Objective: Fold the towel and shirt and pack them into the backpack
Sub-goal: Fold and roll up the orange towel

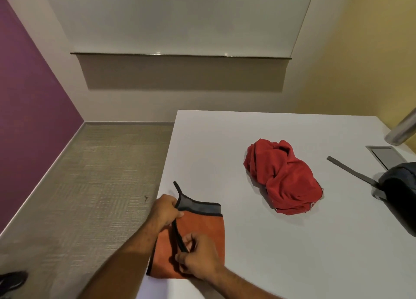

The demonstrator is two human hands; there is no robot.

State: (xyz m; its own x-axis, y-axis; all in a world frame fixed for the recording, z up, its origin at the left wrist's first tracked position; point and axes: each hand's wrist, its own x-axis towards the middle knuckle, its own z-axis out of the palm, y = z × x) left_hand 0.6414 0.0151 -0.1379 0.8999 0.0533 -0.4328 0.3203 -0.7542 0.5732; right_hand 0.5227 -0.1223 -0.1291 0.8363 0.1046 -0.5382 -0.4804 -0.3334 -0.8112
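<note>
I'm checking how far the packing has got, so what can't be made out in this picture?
Head view only:
- Backpack: cut off by the right edge, so whether it is open cannot be told.
- Red shirt: crumpled in a heap, its shape hidden in its own folds.
- Orange towel: the left hand and right hand cover part of it.
- Metal object: cut off at the right edge, unidentifiable.

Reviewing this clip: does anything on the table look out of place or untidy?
Only the red shirt, which lies crumpled in a heap mid-table, not yet folded. The orange towel sits folded at the near edge, both hands pinching its black trim.
</note>
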